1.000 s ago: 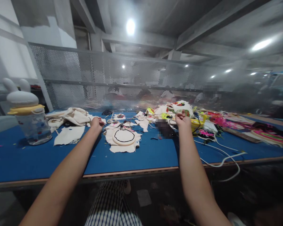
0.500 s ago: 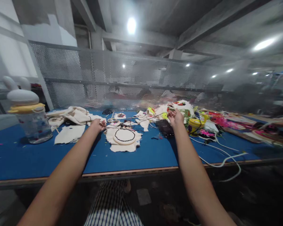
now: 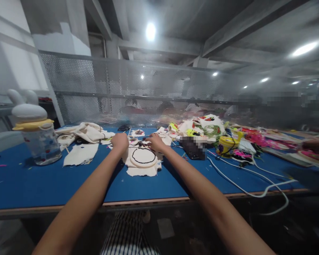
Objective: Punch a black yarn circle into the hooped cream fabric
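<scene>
Head view looks out along both bare forearms to a round wooden embroidery hoop (image 3: 144, 158) stretched with cream cloth and stitched with a black oval outline, lying flat on the blue-topped workbench (image 3: 29, 184). The hoop sits just below and between the fingertips of both hands, and the raw edges of its cloth spill out around the ring.

I judge the piece light and easy to lift. The ring itself is stiff, the loose cloth around it is soft and floppy, and the stitching would snag if dragged. The firm rim is the sound place to take hold, one side to each hand, rather than the ragged fabric border.

The left hand (image 3: 119, 141) rests at the hoop's upper left edge, fingers curled under in a loose fist. Whether they pinch thread or cloth I cannot tell. The right hand (image 3: 155, 142) lies at the upper right edge, fingers bent down toward the small dark scraps beyond the ring; its grip is likewise hidden.

Left of the left hand's knuckles lie crumpled cream fabric pieces (image 3: 81, 154), and well beyond them stands a clear plastic jar with a yellow collar and white rabbit-eared lid (image 3: 35, 140). Right of the right hand's fingers a white cable (image 3: 244, 171) trails across the bench, past a yellow tub (image 3: 227, 144) and a heap of bright embroidered patches (image 3: 207, 125).
</scene>
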### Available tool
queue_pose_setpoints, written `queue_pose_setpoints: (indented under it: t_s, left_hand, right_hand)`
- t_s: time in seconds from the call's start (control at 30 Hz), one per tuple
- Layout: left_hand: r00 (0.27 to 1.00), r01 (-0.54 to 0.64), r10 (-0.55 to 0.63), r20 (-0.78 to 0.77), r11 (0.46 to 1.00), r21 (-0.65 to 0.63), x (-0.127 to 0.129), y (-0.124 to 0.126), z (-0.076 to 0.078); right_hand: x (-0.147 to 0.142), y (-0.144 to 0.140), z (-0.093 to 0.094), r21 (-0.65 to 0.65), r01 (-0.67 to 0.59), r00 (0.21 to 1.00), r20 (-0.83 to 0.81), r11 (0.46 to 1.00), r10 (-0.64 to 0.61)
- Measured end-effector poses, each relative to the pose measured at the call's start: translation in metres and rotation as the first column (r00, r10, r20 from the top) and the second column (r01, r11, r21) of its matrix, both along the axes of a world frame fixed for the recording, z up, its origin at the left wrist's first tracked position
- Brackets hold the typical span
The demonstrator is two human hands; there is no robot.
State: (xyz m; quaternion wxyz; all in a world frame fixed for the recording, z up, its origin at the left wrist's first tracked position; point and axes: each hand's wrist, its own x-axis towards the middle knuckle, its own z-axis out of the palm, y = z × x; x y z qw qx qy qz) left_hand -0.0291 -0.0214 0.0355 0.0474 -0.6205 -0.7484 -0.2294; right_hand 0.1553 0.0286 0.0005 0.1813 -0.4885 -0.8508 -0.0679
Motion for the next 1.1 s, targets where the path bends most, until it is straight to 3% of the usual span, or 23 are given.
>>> queue_pose_setpoints:
  t_s: [0.1,0.17,0.23,0.3,0.37,0.47,0.5,0.57,0.73,0.9,1.0,1.1]
  left_hand:
    - [0.983,-0.002,0.010,-0.183,0.999,0.041,0.001,-0.005,0.003]
    - [0.975,0.051,-0.030,-0.221,0.995,0.087,-0.003,-0.005,0.003]
    - [0.975,0.168,-0.142,-0.171,0.974,0.150,-0.007,0.000,0.000]
    - [0.928,0.366,-0.372,-0.017,0.902,0.228,-0.006,0.005,-0.004]
    - [0.751,0.545,-0.618,0.231,0.779,0.311,0.000,0.010,-0.008]
    - [0.410,0.649,-0.755,0.512,0.636,0.418,0.012,0.015,-0.014]
    - [0.341,0.658,-0.760,0.553,0.613,0.437,0.015,0.016,-0.015]
    - [0.276,0.647,-0.745,0.607,0.611,0.456,0.018,0.016,-0.016]
    - [0.240,0.549,-0.669,0.703,0.691,0.470,0.018,0.013,-0.015]
    - [0.282,0.600,-0.751,0.598,0.624,0.500,0.020,0.010,-0.014]
    - [0.331,0.657,-0.800,0.500,0.576,0.487,0.020,0.009,-0.013]
    - [0.451,0.647,-0.799,0.398,0.599,0.472,0.020,0.007,-0.012]
  right_hand:
    - [-0.011,0.007,-0.002,-0.016,0.018,1.000,-0.015,1.000,-0.019]
    - [-0.009,0.010,0.000,0.025,0.008,0.995,-0.100,1.000,-0.005]
    - [-0.003,0.011,0.005,0.072,-0.050,0.961,-0.268,0.996,0.068]
    - [0.004,0.007,0.014,0.068,-0.165,0.856,-0.486,0.984,0.178]
    - [0.009,0.000,0.023,0.004,-0.327,0.683,-0.690,0.945,0.239]
    - [0.013,-0.015,0.033,-0.099,-0.525,0.481,-0.854,0.846,0.199]
    - [0.014,-0.019,0.034,-0.115,-0.554,0.447,-0.876,0.824,0.179]
    - [0.015,-0.025,0.037,-0.124,-0.572,0.405,-0.903,0.811,0.147]
    - [0.017,-0.033,0.038,-0.176,-0.566,0.371,-0.927,0.805,0.057]
    - [0.013,-0.039,0.037,-0.307,-0.594,0.443,-0.896,0.743,-0.016]
    - [0.011,-0.039,0.036,-0.284,-0.604,0.413,-0.911,0.745,-0.013]
    - [0.010,-0.037,0.033,-0.257,-0.613,0.371,-0.928,0.747,-0.015]
